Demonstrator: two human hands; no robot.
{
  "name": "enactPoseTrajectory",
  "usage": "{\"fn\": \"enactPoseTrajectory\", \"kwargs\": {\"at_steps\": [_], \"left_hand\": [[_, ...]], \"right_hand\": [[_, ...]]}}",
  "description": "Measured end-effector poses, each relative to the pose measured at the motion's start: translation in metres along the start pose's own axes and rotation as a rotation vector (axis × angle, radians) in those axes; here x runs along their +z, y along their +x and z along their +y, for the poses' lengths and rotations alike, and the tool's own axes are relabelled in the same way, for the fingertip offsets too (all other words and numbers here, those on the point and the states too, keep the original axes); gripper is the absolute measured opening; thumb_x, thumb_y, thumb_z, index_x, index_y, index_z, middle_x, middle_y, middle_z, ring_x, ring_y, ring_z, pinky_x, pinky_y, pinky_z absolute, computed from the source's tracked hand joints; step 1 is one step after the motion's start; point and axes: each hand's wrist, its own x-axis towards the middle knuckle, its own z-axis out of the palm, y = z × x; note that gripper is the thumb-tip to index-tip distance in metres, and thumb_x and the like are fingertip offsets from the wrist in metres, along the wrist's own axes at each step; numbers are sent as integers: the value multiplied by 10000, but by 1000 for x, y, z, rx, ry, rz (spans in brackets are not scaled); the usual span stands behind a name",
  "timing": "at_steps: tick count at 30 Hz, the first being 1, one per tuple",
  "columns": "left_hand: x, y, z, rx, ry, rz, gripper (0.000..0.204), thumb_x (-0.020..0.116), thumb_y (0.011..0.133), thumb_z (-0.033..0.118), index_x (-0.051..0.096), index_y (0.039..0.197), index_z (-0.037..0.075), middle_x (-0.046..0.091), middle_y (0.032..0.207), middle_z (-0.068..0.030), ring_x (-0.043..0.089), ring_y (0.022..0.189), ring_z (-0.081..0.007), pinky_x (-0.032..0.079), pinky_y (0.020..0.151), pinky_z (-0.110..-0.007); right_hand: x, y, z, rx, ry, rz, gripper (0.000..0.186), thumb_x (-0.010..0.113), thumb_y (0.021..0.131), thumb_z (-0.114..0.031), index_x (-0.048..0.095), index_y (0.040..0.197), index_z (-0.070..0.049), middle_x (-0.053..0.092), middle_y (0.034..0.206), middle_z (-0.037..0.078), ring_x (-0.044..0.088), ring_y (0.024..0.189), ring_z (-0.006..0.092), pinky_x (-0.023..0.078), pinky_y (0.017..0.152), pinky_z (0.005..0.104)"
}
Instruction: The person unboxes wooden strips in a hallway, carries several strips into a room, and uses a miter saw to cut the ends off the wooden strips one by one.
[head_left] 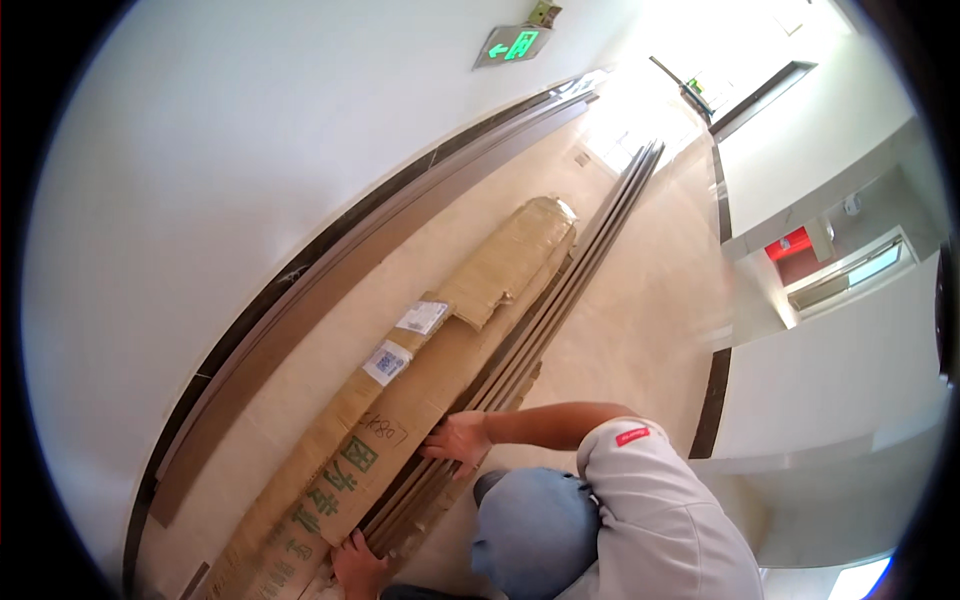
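Observation:
Neither of my hands shows in the head view. Below me a co-worker in a blue cap (535,530) and a light shirt (665,510) bends over a long cardboard carton (465,360). One of the co-worker's hands (460,440), fingers spread, rests on long brown strips (592,268) that lie along the carton's open side. Their other hand (358,568) touches the carton's edge near the strips' lower end; its grip is partly hidden. The strips stretch far beyond the carton's far end. Two white labels (387,362) sit on a torn cardboard flap.
Another run of long brown boards (330,285) lies on the floor along the left wall's dark skirting. A lit green sign (514,46) hangs on that wall. Shiny beige tiles (640,310) cover the floor. At the far right, the white wall has an opening with a window (870,265).

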Motion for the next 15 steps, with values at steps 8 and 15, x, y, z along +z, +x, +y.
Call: {"fn": "enactPoseTrajectory", "kwargs": {"at_steps": [8,15], "left_hand": [[-44,8,8,-61,-173,-311,912,860,676,480,422,1307,-11,567,1208,-261,577,1150,-403,469,999,-505],[-200,-123,47,2,-411,-339,777,841,664,397,489,1206,-35,645,1069,-258,648,1051,-416,532,913,-490]], "right_hand": [[-23,23,-28,282,-74,-217,626,821,686,-317,562,1175,-22,654,1142,169,640,1077,358,538,904,460],[-143,-5,-127,295,105,-277,569,838,559,-223,632,1070,-83,689,1042,154,672,1025,352,535,896,471]]}}
